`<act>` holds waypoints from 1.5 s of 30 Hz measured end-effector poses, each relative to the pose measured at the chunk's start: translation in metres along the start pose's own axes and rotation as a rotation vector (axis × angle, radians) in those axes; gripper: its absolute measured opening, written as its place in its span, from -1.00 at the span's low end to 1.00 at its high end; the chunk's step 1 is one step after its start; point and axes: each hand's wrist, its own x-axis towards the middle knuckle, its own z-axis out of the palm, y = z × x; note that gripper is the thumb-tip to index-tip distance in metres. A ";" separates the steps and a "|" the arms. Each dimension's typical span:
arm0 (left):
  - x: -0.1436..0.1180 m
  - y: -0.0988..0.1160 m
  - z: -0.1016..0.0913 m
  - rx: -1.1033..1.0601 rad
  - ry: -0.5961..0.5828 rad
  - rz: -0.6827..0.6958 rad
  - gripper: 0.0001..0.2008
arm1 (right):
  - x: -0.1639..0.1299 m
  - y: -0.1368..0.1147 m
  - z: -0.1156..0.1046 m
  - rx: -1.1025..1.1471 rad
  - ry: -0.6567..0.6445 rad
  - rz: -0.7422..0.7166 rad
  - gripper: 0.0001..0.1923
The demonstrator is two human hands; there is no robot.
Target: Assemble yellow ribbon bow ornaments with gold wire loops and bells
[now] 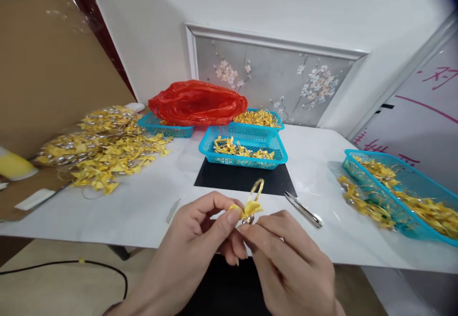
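Both my hands meet at the front edge of the white table [143, 206]. My left hand [200, 239] pinches a small yellow ribbon bow [250, 207] with a gold loop between thumb and forefinger. My right hand [286, 259] grips the same bow from the right with its fingertips. Just right of the bow, small metal scissors [304, 209] lie on the table. A black mat [243, 178] lies beyond the hands, and a blue basket [277, 150] with a few yellow bows stands on its far edge.
A heap of yellow bows [103, 149] covers the table's left part. A red plastic bag [196, 101] lies over another blue basket [153, 124] at the back. A further basket [411, 178] of bows stands at the right edge. A small blade-like tool [173, 210] lies left of my hands.
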 end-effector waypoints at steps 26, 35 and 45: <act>0.000 -0.007 -0.005 -0.029 0.042 -0.047 -0.87 | -0.001 -0.011 -0.014 -0.285 -0.009 0.059 -0.84; 0.001 -0.008 -0.002 -0.095 0.059 -0.065 -0.88 | 0.000 -0.026 0.002 -0.399 0.174 0.117 -0.84; 0.000 -0.011 -0.002 -0.074 0.064 -0.029 -0.91 | 0.003 -0.027 0.012 -0.440 0.213 0.099 -0.85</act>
